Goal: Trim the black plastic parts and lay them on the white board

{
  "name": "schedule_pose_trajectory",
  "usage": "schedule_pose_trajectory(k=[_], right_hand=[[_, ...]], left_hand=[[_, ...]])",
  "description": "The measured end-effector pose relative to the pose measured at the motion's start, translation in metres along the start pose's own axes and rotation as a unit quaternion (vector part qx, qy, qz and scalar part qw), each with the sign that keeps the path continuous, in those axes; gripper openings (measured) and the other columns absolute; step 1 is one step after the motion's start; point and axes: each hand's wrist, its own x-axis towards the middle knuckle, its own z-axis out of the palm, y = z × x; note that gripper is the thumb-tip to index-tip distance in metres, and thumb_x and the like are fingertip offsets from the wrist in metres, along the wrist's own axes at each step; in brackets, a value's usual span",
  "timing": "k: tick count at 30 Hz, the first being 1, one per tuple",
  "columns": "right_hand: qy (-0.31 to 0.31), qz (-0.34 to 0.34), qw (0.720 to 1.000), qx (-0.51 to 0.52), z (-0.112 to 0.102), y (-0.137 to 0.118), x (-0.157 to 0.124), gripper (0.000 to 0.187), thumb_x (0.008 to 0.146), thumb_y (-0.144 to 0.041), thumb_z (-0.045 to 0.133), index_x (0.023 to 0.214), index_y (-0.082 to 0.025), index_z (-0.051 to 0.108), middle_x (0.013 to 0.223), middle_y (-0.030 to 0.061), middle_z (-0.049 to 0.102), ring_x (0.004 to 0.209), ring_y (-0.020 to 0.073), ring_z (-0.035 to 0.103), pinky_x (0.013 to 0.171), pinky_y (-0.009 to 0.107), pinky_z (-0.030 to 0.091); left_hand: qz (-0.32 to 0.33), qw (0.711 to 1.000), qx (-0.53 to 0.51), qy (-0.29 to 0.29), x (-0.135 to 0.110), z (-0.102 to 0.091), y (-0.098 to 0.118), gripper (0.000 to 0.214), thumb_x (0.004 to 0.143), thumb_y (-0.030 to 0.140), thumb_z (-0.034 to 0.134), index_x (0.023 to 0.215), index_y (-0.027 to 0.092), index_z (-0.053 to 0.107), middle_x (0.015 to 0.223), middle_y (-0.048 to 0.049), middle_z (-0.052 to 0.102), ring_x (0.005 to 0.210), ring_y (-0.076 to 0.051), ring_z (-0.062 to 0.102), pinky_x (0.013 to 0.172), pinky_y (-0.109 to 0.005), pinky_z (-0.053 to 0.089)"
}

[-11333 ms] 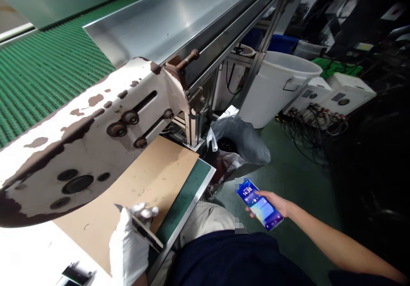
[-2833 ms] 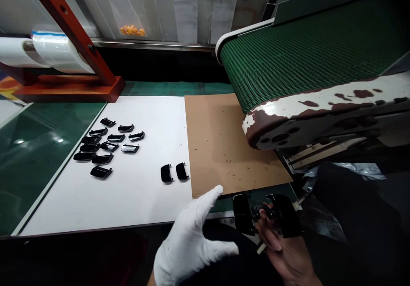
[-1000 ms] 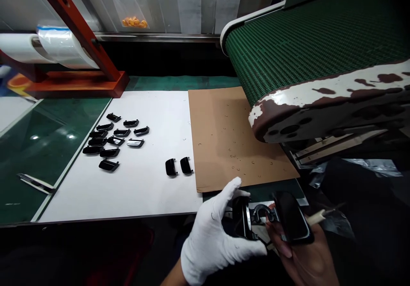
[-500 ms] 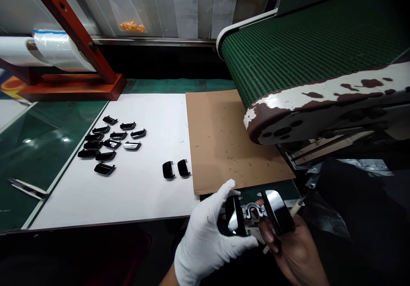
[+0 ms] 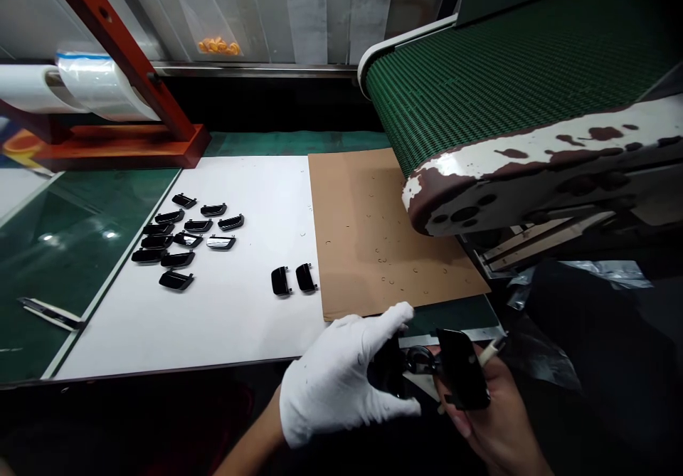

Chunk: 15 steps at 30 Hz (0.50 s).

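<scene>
My left hand (image 5: pixel 336 376) wears a white glove. Its thumb and fingers curve around one end of a glossy black plastic part (image 5: pixel 463 369), which has two dark panels joined by a curved bridge. My bare right hand (image 5: pixel 494 412) grips the other panel from behind and below. A thin cream-coloured handle (image 5: pixel 491 351) also runs through the right hand; its working end is hidden, so I cannot tell the tool's kind. The part is held just in front of the table's front edge. Two small black plastic pieces (image 5: pixel 306 278) lie on the white sheet to the left.
Several more black pieces (image 5: pixel 178 259) lie on the white sheet (image 5: pixel 229 319). Small curved scraps dot the brown cardboard (image 5: pixel 357 248). A green conveyor belt (image 5: pixel 480 70) overhangs the right side. At left are a cutter knife (image 5: pixel 50 314) and plastic film rolls (image 5: pixel 101 85) on a red stand.
The joined black part has turned in my hands, so its bright reflections are gone and the panels look dark. My left hand has tilted flatter, with more forearm showing.
</scene>
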Motion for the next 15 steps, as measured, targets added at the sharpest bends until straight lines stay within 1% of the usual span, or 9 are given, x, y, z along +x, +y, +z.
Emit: schedule_pose_trajectory(k=[3,5,7,9,10,11,13,14,15], right_hand=[[-0.003,0.015,0.999,0.045,0.006,-0.009,-0.004,0.044,0.052,-0.06,0.081,0.064,-0.021,0.068,0.029,-0.0093,0.036,0.028,0.0025,0.021,0.034,0.02,0.017],[-0.007,0.039,0.994,0.102,0.007,-0.012,-0.005,0.041,0.048,-0.055,0.085,0.064,-0.021,0.069,0.03,-0.0101,0.036,0.028,0.0016,0.019,0.032,0.019,0.016],[-0.004,0.064,0.984,0.166,0.007,-0.01,-0.005,0.034,0.05,-0.045,0.087,0.068,-0.022,0.07,0.038,-0.0074,0.048,0.027,0.0006,0.021,0.031,0.018,0.016],[0.0,0.082,0.974,0.212,0.006,-0.005,-0.003,0.03,0.053,-0.037,0.088,0.073,-0.023,0.071,0.05,-0.004,0.06,0.028,-0.0003,0.025,0.031,0.016,0.015],[-0.005,0.088,0.97,0.226,0.006,-0.001,-0.003,0.028,0.054,-0.036,0.087,0.073,-0.023,0.071,0.05,-0.0036,0.06,0.027,-0.0006,0.025,0.031,0.015,0.013],[-0.015,0.095,0.967,0.236,0.007,0.004,-0.002,0.026,0.057,-0.038,0.086,0.072,-0.022,0.071,0.045,-0.0041,0.057,0.027,-0.0008,0.023,0.031,0.014,0.011],[-0.042,0.108,0.96,0.254,0.011,0.013,0.0,0.026,0.063,-0.043,0.082,0.067,-0.02,0.07,0.034,-0.0064,0.047,0.025,-0.001,0.017,0.03,0.014,0.007],[-0.055,0.113,0.956,0.264,0.014,0.018,0.001,0.028,0.062,-0.045,0.081,0.063,-0.02,0.069,0.033,-0.0068,0.046,0.024,-0.0011,0.015,0.028,0.014,0.006],[-0.066,0.115,0.952,0.275,0.017,0.023,0.001,0.03,0.06,-0.047,0.082,0.06,-0.02,0.068,0.034,-0.0062,0.047,0.023,-0.0011,0.014,0.027,0.015,0.007]], left_hand=[[0.041,0.998,-0.019,0.05,-0.006,0.006,-0.001,0.099,0.062,0.033,0.086,0.143,0.031,0.03,0.117,-0.0029,0.066,0.1,-0.022,0.066,0.092,-0.029,0.051],[0.055,0.994,-0.036,0.093,-0.01,0.013,-0.002,0.099,0.062,0.031,0.085,0.143,0.033,0.029,0.119,-0.0035,0.065,0.102,-0.022,0.066,0.092,-0.03,0.052],[0.06,0.988,-0.049,0.134,-0.014,0.021,-0.003,0.097,0.062,0.029,0.085,0.142,0.033,0.031,0.118,-0.0036,0.066,0.102,-0.021,0.066,0.092,-0.03,0.053],[0.058,0.982,-0.059,0.169,-0.017,0.031,-0.004,0.096,0.058,0.029,0.086,0.139,0.032,0.036,0.116,-0.0036,0.066,0.101,-0.022,0.067,0.092,-0.032,0.054],[0.055,0.978,-0.069,0.187,-0.017,0.036,-0.004,0.097,0.056,0.029,0.087,0.139,0.032,0.037,0.114,-0.0038,0.067,0.1,-0.023,0.067,0.091,-0.033,0.054],[0.051,0.974,-0.084,0.204,-0.017,0.041,-0.003,0.097,0.055,0.029,0.087,0.139,0.031,0.037,0.113,-0.0042,0.067,0.099,-0.024,0.068,0.091,-0.034,0.055],[0.043,0.961,-0.134,0.239,-0.017,0.05,-0.002,0.098,0.055,0.031,0.086,0.14,0.028,0.037,0.112,-0.0056,0.067,0.099,-0.025,0.068,0.09,-0.036,0.056],[0.043,0.952,-0.165,0.256,-0.016,0.054,0.0,0.098,0.056,0.033,0.086,0.141,0.026,0.037,0.111,-0.0061,0.067,0.1,-0.026,0.068,0.091,-0.036,0.056],[0.045,0.941,-0.195,0.272,-0.015,0.058,0.001,0.098,0.057,0.035,0.085,0.141,0.025,0.036,0.111,-0.0063,0.068,0.102,-0.026,0.067,0.093,-0.036,0.055]])
